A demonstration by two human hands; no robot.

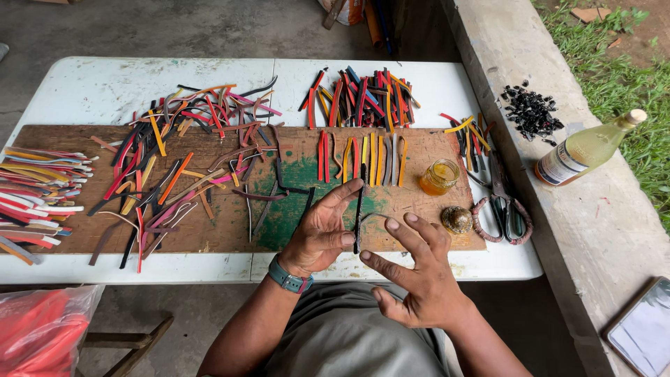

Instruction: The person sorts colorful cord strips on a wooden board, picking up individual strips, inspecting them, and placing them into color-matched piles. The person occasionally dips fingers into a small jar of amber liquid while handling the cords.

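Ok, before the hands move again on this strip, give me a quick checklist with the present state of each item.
1. Black strip held by left hand: ok, pinched at thumb and fingers, roughly upright.
2. Right hand free: ok, open, fingers spread, holding nothing.
3. Glue jar open: ok, its lid lies beside it.
4. Scissors clear of the hands: ok, right of the jar.
5. Glue on the strip: cannot tell.

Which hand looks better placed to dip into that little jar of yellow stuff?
Probably the right hand: it is open and holds nothing, and the small jar stands on its side of the board. The left hand is pinching an upright black strip.
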